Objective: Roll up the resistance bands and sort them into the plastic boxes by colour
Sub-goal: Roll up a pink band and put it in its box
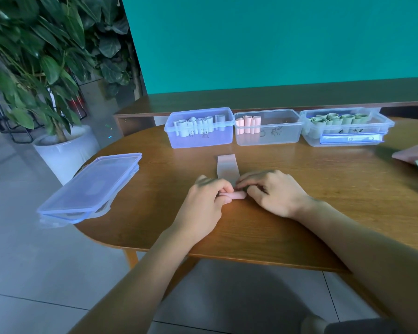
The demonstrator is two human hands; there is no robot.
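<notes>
Pinching pink band roll (237, 195), left hand (204, 201) grip curled, right hand (273, 191) likewise

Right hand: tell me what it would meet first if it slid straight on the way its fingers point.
The right hand points leftward, so its fingertips would first meet the left hand gripping the other end of the half-rolled pink resistance band. The two hands look almost touching already, though depth is unclear.
</notes>
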